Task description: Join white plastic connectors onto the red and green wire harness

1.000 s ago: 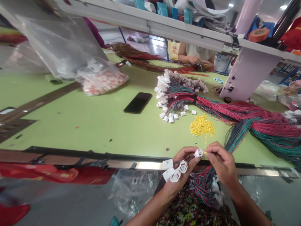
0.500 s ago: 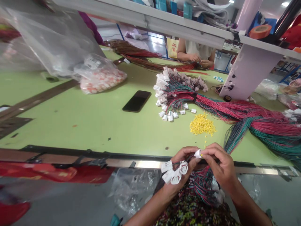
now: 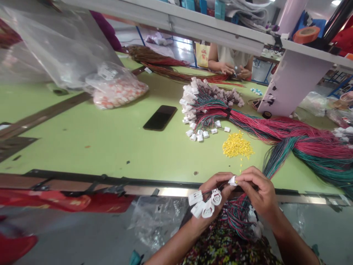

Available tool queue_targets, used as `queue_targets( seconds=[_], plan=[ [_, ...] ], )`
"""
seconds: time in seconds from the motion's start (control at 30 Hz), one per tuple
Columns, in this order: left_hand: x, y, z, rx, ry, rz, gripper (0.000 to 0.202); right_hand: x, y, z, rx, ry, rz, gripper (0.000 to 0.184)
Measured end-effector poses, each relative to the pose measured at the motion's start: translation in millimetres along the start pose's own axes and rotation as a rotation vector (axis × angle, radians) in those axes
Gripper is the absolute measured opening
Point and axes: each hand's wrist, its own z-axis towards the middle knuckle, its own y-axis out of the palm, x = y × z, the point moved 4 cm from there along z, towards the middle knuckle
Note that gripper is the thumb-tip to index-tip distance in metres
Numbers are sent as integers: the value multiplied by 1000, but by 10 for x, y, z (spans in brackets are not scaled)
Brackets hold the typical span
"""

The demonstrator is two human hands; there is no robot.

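Note:
My left hand [image 3: 213, 191] is closed round several white connectors [image 3: 205, 202] on thin wires, and pinches one small white connector [image 3: 233, 180] at its fingertips. My right hand [image 3: 257, 189] is closed on that same small connector from the right side. Both hands hover just over the near edge of the green table [image 3: 110, 143]. Red and green wires [image 3: 237, 217] hang from my hands into my lap. A pile of small yellow pieces [image 3: 237, 145] lies on the table just beyond my hands.
A large bundle of red and green wires with white connectors [image 3: 209, 106] spreads across the table's right side. A black phone [image 3: 160, 117] lies mid-table, plastic bags of parts [image 3: 117, 90] at the left. Another person's hands [image 3: 234, 70] work at the far side, under a shelf.
My right fingers have closed in on the small connector at my left fingertips; a second ago they were slightly apart from it. The hands stay in place.

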Motion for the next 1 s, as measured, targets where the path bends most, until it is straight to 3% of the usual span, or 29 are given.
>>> queue_targets(
  seconds=[0.23,0.5,0.73,0.9,0.97,1.0],
  plan=[
    [-52,4,-14,29,18,1,14,204,74,-55,-8,293,264,13],
    [59,-10,10,45,37,110,15,307,77,-64,-12,441,348,25],
    [11,43,33,-47,-85,33,15,247,63,-69,-87,386,232,23],
    [59,-3,83,-44,-34,-61,18,127,-210,-56,-99,196,-30,8],
    [43,-31,99,-40,-102,-127,18,89,-364,-127,-183,129,-158,7],
    [28,-38,104,-45,-141,-149,21,91,-409,-192,-302,129,-213,7]
  ],
)
